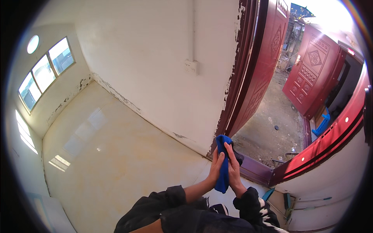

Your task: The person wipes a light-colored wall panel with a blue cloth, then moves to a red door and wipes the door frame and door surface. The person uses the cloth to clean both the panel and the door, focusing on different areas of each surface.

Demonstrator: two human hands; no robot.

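A folded blue cloth [223,171] stands on edge between my two hands, in front of the doorway. My left hand [216,166] presses on its left side, with the thumb near the upper part. On the other side my right hand [232,164] lies against the cloth, fingers pointing up toward its top end. A black item [239,157] shows just behind my right fingers; I cannot tell what it is. Both palms are hidden by the cloth and the fingers.
An open dark red door [259,75] and its sill [253,169] lie just beyond my hands. A white wall with a socket [191,67] rises ahead. A broom [287,201] and a dustpan [268,194] stand at the lower right. Pale glossy floor [122,163] extends left.
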